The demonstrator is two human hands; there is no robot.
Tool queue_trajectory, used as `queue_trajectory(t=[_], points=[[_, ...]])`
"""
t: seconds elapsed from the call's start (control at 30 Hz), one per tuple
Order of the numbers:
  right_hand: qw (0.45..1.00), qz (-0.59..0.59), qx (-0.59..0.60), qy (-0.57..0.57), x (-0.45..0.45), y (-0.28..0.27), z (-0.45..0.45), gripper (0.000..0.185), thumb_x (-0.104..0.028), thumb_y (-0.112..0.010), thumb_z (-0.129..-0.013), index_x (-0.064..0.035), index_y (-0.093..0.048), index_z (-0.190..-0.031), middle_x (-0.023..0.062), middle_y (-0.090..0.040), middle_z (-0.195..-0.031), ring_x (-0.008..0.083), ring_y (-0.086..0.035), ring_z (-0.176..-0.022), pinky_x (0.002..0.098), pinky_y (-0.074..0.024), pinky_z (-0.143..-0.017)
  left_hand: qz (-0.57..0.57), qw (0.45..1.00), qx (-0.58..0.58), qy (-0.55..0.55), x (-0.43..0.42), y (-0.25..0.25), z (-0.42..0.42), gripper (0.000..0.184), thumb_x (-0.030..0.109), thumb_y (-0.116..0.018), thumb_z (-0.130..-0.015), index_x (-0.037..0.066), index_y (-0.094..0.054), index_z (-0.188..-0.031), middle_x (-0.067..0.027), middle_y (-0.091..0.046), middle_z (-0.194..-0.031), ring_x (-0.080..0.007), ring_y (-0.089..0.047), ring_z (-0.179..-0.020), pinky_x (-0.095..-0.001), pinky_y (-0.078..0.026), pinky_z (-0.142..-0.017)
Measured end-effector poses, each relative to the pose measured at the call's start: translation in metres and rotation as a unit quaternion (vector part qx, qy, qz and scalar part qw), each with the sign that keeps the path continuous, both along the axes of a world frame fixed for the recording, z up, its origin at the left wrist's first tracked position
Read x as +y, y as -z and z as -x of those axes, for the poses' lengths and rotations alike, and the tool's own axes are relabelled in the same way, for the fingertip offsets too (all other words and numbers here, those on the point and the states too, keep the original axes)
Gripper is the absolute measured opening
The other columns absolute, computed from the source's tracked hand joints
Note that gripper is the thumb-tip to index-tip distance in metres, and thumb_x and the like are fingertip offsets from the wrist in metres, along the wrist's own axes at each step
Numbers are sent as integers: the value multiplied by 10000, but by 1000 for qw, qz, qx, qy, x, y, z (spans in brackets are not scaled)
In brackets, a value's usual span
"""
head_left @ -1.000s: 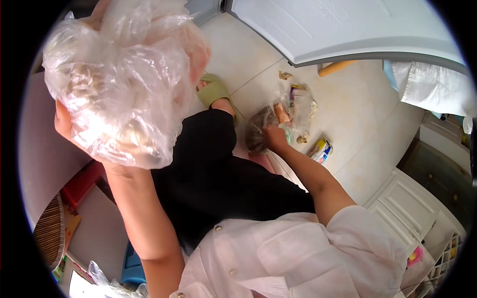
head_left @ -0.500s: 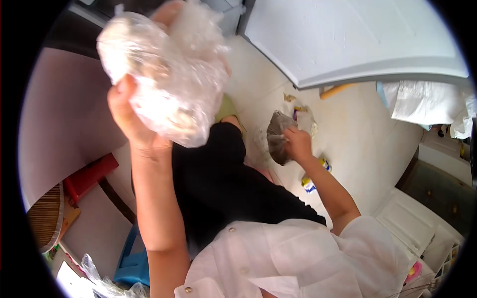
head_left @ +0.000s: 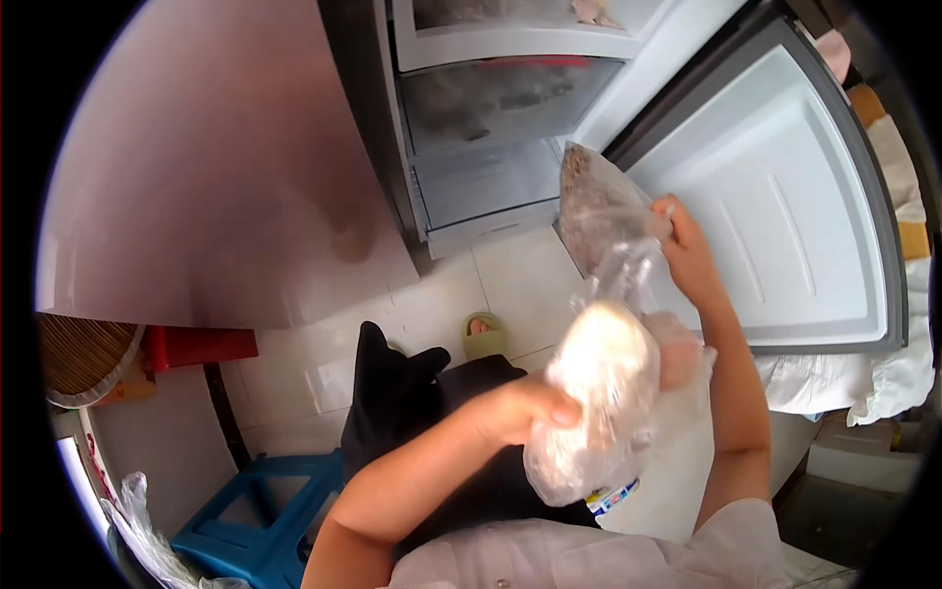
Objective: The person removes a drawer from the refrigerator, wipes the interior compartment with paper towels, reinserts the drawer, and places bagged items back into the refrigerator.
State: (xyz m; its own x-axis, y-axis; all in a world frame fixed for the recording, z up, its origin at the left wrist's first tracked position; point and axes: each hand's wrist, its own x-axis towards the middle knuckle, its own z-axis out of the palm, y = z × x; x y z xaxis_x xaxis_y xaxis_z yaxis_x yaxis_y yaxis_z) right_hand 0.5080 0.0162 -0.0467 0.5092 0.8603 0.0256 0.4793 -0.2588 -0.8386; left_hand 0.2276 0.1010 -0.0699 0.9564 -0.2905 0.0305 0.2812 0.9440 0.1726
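My left hand [head_left: 530, 407] is closed round a clear plastic bag of pale, lumpy food [head_left: 603, 378], held in front of my lap. What the pale pieces are, I cannot tell. Farther forward and to the right, my right hand [head_left: 687, 250] pinches the gathered end of a clear bag with brown, crumbly contents [head_left: 594, 211]. This second bag hangs beside the open freezer door [head_left: 775, 187], in front of the lower freezer compartment [head_left: 486, 182]. The two bags overlap in view; whether they touch, I cannot tell.
A frosted freezer drawer [head_left: 510, 98] sits above the lower compartment. The large closed fridge door [head_left: 216, 157] stands at left. A blue plastic stool [head_left: 255, 515], a red box [head_left: 201, 347] and a woven basket [head_left: 83, 358] are at lower left. A colourful packet [head_left: 613, 498] lies below the pale bag.
My view has turned up to the open freezer. The pale bag has come down and right in my left hand. My right hand has lifted the brown bag from near the floor toward the freezer.
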Motion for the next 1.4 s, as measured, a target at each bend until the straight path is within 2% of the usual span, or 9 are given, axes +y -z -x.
queue_trajectory(t=[0.1, 0.3, 0.5, 0.6, 0.8, 0.9, 1.1, 1.2, 1.4], points=[[983, 46, 169, -47, 53, 1, -9, 166, -98, -490, -908, -56, -545, -1058, -9, -566, -938, 94, -529, -824, 273, -459, -754, -42, 999, -16, 21, 6, -12, 1, 907, 278, -803, -594, -7, -397, -1353, -134, -544, -1232, -248, -532, -1117, -376, -435, -955], [912, 71, 399, -54, 114, 59, -27, 312, -109, -482, -909, -75, -551, -1211, 29, -619, -1047, 124, -584, -872, 312, -485, -774, -22, 1000, 4, 1, 24, -15, 10, 896, 253, -858, -560, 0, -444, -1314, -128, -563, -1213, -236, -549, -1098, -352, -451, -936], [864, 22, 500, -48, 140, 127, -68, 307, -118, -451, -934, -47, -550, -1215, 62, -633, -1102, 171, -626, -913, 349, -496, -828, -33, 999, 5, -5, 35, -18, 9, 946, 311, -838, -579, -6, -396, -1353, -129, -538, -1239, -238, -519, -1131, -361, -428, -957], [812, -12, 581, 59, 153, 137, -60, 312, -110, -423, -940, -9, -548, -1207, 82, -647, -1079, 201, -635, -901, 353, -500, -831, 23, 999, 22, -23, 37, -21, 9, 912, 244, -864, -560, -6, -440, -1328, -134, -565, -1232, -241, -543, -1120, -354, -429, -968], [775, -1, 631, 17, 151, 168, -62, 264, -49, -418, -898, 16, -560, -1112, 103, -646, -1008, 219, -631, -897, 387, -503, -874, -16, 999, 26, -20, 45, -27, 7, 984, 314, -808, -587, -5, -339, -1390, -134, -498, -1287, -248, -483, -1178, -374, -395, -992], [702, -45, 701, -115, 154, 222, -87, 250, -11, -437, -864, 24, -554, -1083, 118, -629, -949, 237, -623, -905, 408, -499, -900, -20, 999, 25, -20, 44, -25, 8, 986, 321, -809, -589, -10, -338, -1390, -139, -497, -1289, -249, -487, -1175, -377, -401, -985], [752, -10, 642, 149, 166, 165, -39, 205, -22, -446, -917, 47, -503, -1102, 167, -543, -1123, 286, -567, -1023, 453, -489, -933, -21, 999, 15, -28, 43, -25, 6, 982, 332, -812, -591, -17, -345, -1382, -144, -512, -1268, -251, -504, -1152, -379, -420, -962], [770, 18, 619, 153, 177, 180, -46, 217, -32, -472, -927, 64, -468, -1121, 190, -489, -1197, 311, -529, -1082, 498, -496, -935, -23, 999, 22, -30, 41, -26, 5, 985, 334, -814, -588, -17, -346, -1380, -142, -516, -1259, -250, -508, -1143, -378, -423, -955], [845, 85, 487, 202, 214, 224, -58, 223, 11, -519, -879, 79, -481, -1088, 228, -484, -1154, 365, -598, -905, 521, -577, -796, -17, 999, 38, -21, 45, -28, 7, 996, 322, -821, -569, -12, -346, -1378, -140, -508, -1257, -247, -504, -1141, -374, -421, -954]])
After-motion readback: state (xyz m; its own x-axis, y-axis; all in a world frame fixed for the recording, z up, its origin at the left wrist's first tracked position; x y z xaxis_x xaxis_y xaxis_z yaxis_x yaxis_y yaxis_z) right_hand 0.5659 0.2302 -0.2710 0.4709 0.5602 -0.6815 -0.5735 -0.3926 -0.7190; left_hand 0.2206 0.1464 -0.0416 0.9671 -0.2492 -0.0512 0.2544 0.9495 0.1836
